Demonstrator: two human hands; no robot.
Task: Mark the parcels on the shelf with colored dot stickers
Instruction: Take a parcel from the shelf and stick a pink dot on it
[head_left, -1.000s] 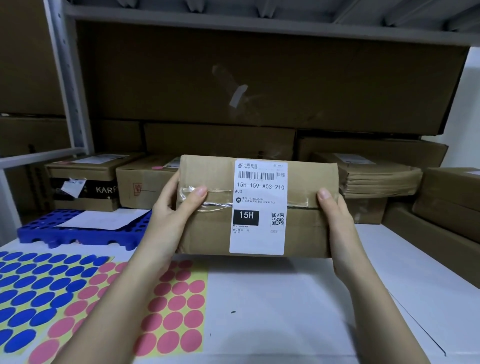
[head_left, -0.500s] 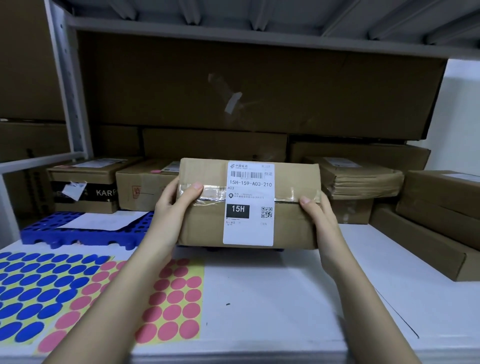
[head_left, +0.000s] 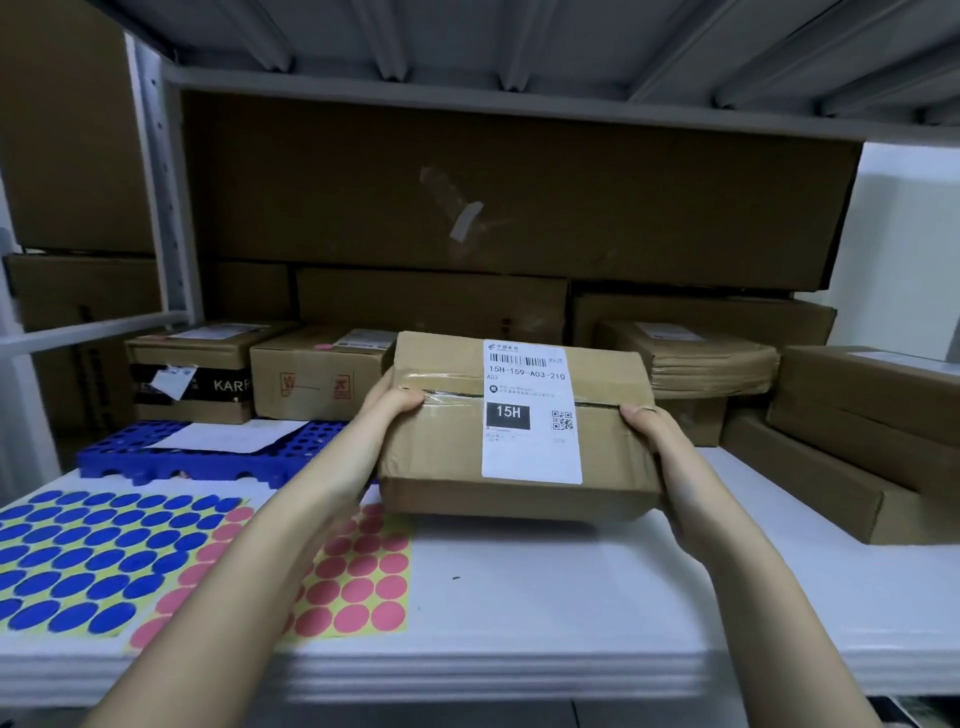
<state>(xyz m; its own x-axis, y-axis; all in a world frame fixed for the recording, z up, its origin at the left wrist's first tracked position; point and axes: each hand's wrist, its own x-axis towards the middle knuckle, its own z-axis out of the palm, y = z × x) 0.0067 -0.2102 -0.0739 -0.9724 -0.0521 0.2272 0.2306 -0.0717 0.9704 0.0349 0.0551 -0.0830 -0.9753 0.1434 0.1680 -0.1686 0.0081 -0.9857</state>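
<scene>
I hold a brown cardboard parcel (head_left: 441, 452) with a white shipping label marked 15H, just above the white shelf board (head_left: 545, 597). My left hand (head_left: 384, 415) grips its left end, thumb on the taped seam. My right hand (head_left: 660, 436) grips its right end. The parcel's labelled face tilts up toward me. A sheet of blue dot stickers (head_left: 98, 561) lies at the front left of the shelf. Beside it a sheet of pink dot stickers (head_left: 358, 582) lies partly under my left forearm.
More cardboard parcels line the back: one marked KARR (head_left: 192, 374), one with red print (head_left: 317, 379), a paper-wrapped one (head_left: 701, 364), and stacked flat boxes (head_left: 857, 447) at right. A blue perforated tray (head_left: 218, 452) with white paper sits at left. A metal upright (head_left: 166, 182) stands left.
The parcel has tipped from upright to flatter, label facing up, and moved lower toward the shelf board. Both hands stayed on its ends.
</scene>
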